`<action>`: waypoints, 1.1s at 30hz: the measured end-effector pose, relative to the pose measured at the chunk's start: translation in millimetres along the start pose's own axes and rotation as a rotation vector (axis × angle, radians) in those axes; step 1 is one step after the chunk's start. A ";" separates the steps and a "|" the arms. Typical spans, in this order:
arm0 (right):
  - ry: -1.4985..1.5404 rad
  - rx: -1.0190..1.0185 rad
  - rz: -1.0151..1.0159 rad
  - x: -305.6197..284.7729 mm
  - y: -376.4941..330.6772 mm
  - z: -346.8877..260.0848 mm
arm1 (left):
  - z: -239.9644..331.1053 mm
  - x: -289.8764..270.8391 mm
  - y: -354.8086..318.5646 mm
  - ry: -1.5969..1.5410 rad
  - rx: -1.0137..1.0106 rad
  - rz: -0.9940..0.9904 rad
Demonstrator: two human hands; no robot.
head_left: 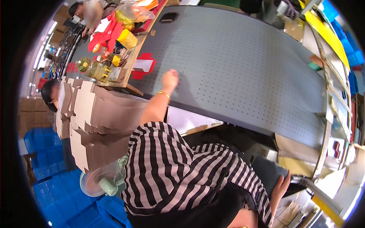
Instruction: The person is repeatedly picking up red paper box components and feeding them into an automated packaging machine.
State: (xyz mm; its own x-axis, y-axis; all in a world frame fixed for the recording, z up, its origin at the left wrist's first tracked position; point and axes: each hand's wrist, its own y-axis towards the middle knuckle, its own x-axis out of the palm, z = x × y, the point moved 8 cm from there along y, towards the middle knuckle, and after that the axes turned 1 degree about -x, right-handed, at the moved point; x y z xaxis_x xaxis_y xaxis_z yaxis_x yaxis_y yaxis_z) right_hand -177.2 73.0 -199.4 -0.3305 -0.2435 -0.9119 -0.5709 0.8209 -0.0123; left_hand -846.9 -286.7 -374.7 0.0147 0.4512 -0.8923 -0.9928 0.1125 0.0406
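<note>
My left hand, with a gold bracelet on its wrist, is over the near left part of a grey perforated table surface. Its fingers are curled closed; what they hold, if anything, is hidden. Just left of it, apart from the hand, a red cut-out blank with a white panel lies flat beside a wooden ledge. At the lower right, my right hand rests with extended fingers against a dark grey rounded thing, partly hidden by my striped sleeve.
The ledge carries a green-lidded bottle, a yellow tub and red pieces. Stacked cardboard blanks, a fan and blue crates stand left. A dark block lies far off. Two people are at the left; a metal frame borders the right.
</note>
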 end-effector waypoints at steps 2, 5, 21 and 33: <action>0.078 0.143 0.039 -0.2 -3.2 19.3 | -62.7 -51.2 32.0 0.222 -0.137 0.134; -0.044 0.175 0.118 -8.7 -1.8 30.8 | -107.4 -72.3 63.4 0.279 -0.332 0.075; -0.096 0.158 0.046 6.6 -25.7 51.3 | 3.9 -7.0 81.3 0.106 0.164 -0.161; 0.247 -0.107 -0.085 -46.0 -118.3 7.3 | 494.1 -138.8 -405.1 -0.574 1.553 -0.945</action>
State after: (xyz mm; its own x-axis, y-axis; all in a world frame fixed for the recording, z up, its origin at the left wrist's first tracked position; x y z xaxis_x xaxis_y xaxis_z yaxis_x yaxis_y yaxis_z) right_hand -89.0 -9.2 -159.1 -0.4432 -0.4385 -0.7819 -0.6764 0.7359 -0.0293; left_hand -388.1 42.5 -45.1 0.7663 -0.0636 -0.6393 0.3246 0.8971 0.2998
